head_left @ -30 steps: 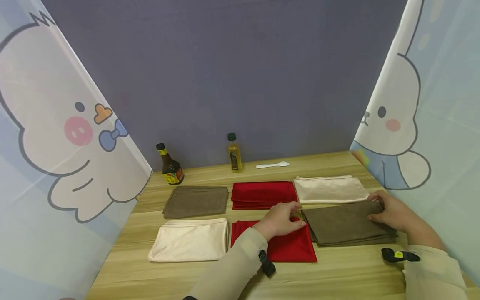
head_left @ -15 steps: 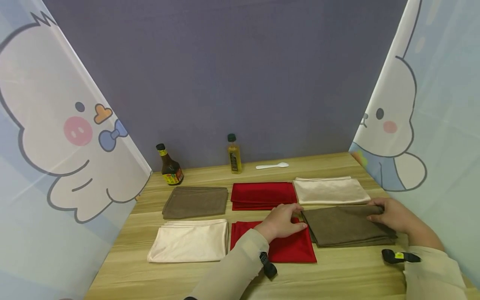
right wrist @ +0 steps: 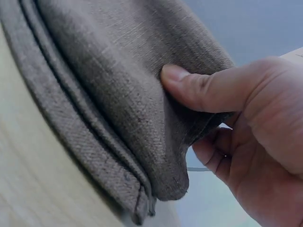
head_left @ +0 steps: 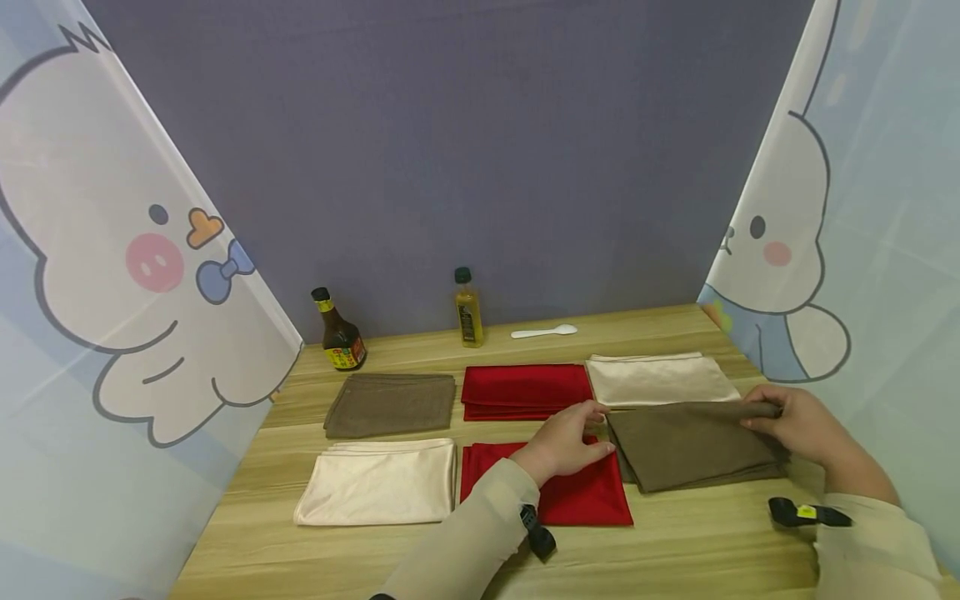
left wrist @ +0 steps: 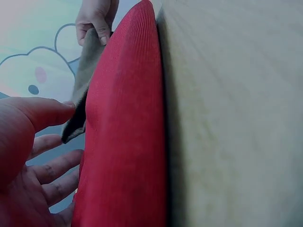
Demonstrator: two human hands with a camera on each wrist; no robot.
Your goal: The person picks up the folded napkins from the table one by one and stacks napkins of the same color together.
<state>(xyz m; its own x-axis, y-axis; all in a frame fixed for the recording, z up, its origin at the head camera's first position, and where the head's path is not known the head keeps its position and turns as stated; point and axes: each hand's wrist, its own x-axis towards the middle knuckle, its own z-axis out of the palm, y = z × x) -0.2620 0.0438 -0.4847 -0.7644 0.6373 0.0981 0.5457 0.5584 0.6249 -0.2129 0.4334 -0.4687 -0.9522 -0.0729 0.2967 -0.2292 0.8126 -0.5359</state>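
At the right of the table, my right hand (head_left: 798,425) pinches the right end of a folded brown cloth (head_left: 690,446) between thumb and fingers. The right wrist view has the thumb (right wrist: 194,87) on top of the raised upper fold, while lower layers stay on the table. Over the near folded red cloth (head_left: 585,496) is my left hand (head_left: 562,442), by the brown cloth's left edge. Its fingers (left wrist: 59,170) are spread and fairly straight in the left wrist view, and the thumb tip is close to the brown cloth's corner. Contact there is unclear.
Behind lie a folded red cloth (head_left: 528,387) and a cream cloth (head_left: 660,379). On the left are another brown cloth (head_left: 393,404) and a cream cloth (head_left: 382,483). A dark sauce bottle (head_left: 343,333), an oil bottle (head_left: 468,312) and a white spoon (head_left: 543,332) line the back.
My right hand has taken a pinch of the brown cloth's right end and raised its top fold slightly. The left hand has hardly moved.
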